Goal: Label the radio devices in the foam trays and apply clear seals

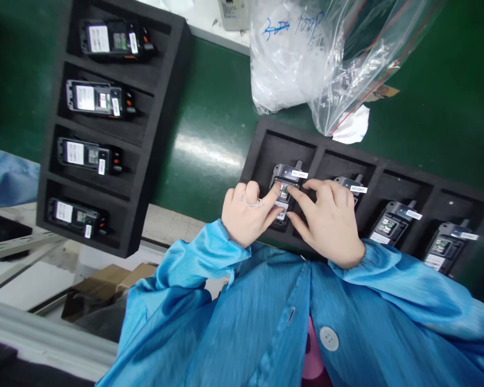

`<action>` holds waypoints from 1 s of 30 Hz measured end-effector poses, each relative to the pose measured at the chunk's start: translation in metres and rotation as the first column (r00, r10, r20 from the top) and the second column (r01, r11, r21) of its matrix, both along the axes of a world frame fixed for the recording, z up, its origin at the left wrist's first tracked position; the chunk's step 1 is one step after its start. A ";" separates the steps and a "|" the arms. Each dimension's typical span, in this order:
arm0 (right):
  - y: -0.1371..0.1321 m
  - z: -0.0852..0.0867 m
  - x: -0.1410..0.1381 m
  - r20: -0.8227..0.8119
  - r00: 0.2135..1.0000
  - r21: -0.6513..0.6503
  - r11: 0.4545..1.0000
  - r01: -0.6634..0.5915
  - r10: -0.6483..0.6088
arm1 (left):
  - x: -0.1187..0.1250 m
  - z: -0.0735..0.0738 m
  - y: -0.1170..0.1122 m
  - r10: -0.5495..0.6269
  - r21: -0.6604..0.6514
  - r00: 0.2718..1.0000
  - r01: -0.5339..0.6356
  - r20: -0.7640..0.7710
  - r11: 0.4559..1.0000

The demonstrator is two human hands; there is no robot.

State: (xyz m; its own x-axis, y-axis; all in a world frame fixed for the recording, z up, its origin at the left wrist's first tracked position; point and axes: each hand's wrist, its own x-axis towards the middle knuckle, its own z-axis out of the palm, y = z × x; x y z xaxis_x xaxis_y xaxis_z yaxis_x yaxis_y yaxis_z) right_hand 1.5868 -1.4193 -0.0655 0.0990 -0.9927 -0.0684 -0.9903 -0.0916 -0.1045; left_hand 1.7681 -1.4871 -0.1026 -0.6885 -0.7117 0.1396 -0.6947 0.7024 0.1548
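Observation:
A black foam tray [262, 142] lies in front of me on the green belt, with a black radio handset in each slot. Both hands work on the leftmost handset [284, 177], which lies back-up with white labels. My left hand [246, 212] is curled, its forefinger pressing on the handset's open back. My right hand [328, 220] reaches in from the right, forefinger and thumb pinched at the same spot. Whether a small part sits under the fingertips I cannot make out. Three more handsets [391, 223] lie in the slots to the right.
A second black foam tray [145, 161] with several handsets [92, 99] lies to the left on the green belt [210, 145]. Clear plastic bags [306, 54] sit behind the near tray. Cardboard boxes [105, 285] show below the belt's edge. Another person's blue sleeve [4, 174] is at far left.

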 end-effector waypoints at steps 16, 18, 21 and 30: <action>-0.003 0.000 0.005 0.049 0.998 -0.005 1.000 0.027 -0.027 | 0.001 0.000 -0.002 -0.024 0.077 1.000 0.024 -0.001 0.997; -0.001 -0.001 0.003 0.035 0.999 -0.009 0.999 0.034 -0.034 | 0.001 0.001 -0.003 -0.025 0.077 1.000 0.025 0.007 0.997; 0.000 0.000 0.001 -0.006 1.000 -0.012 1.000 0.025 -0.025 | 0.000 0.001 -0.003 -0.028 0.058 0.999 0.026 0.027 0.998; 0.005 0.001 0.002 0.029 0.999 0.009 1.000 0.020 -0.020 | 0.012 -0.002 -0.003 -0.123 -0.066 0.988 0.118 -0.091 0.991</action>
